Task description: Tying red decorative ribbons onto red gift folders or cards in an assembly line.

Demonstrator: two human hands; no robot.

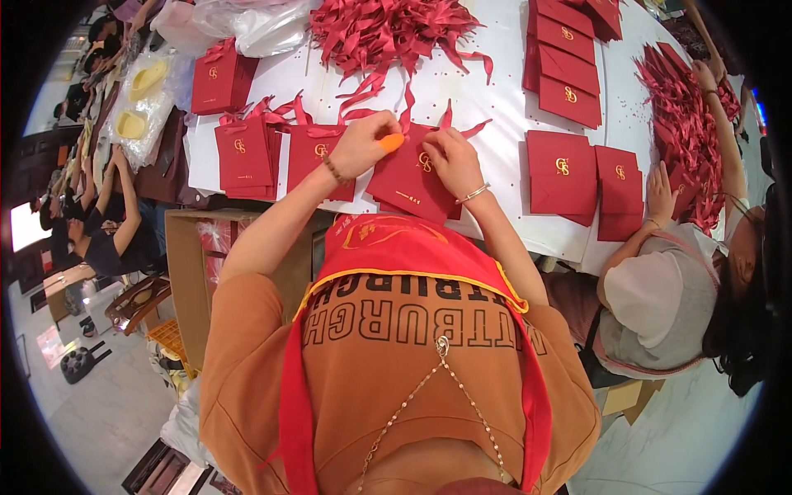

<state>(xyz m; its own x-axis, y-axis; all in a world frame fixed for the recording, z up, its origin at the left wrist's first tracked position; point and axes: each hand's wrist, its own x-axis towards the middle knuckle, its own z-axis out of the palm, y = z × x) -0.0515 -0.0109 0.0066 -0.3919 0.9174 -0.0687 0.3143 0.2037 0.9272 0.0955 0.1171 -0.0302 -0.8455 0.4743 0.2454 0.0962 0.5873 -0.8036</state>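
Observation:
A dark red paper gift bag [412,183] with a gold emblem lies flat on the white table [495,144] in front of me. My left hand [363,142], with an orange cover on one fingertip, pinches the bag's top edge where a red ribbon [407,107] comes out. My right hand [452,161] presses and grips the bag's upper right part, next to another ribbon end [472,128]. Both wrists wear thin bracelets.
Stacks of the same red bags [245,153] lie left and right [563,173], with more at the back [568,70]. A heap of red ribbons [388,29] lies behind. A person at my right rests a hand [660,194] on bags. An open cardboard box [186,272] stands lower left.

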